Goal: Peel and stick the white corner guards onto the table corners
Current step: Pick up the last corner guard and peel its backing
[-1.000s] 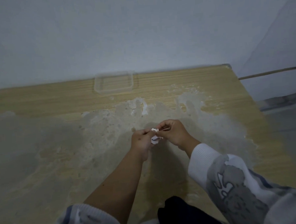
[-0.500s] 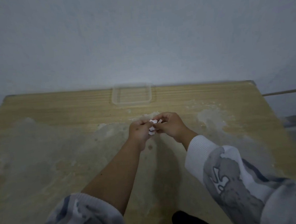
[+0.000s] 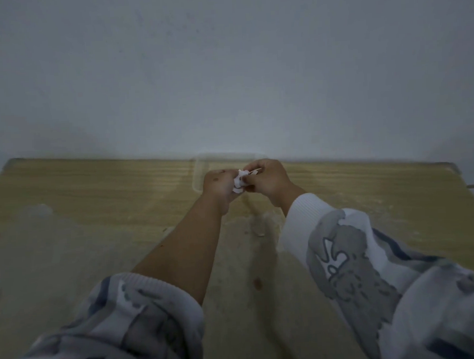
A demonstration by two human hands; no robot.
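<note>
Corner guard [image 3: 238, 181], small and white, sat pinched between your hands above the wooden table [image 3: 99, 203], just in front of the clear plastic tray [image 3: 199, 172]. Your left hand [image 3: 219, 186] gripped it with curled fingers; your right hand [image 3: 266, 177] picked at its backing. Peeling looked unfinished, no visible corner yet fitted.

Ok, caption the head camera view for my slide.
Both hands, left and right, pinch a white corner guard above the wooden table.
</note>
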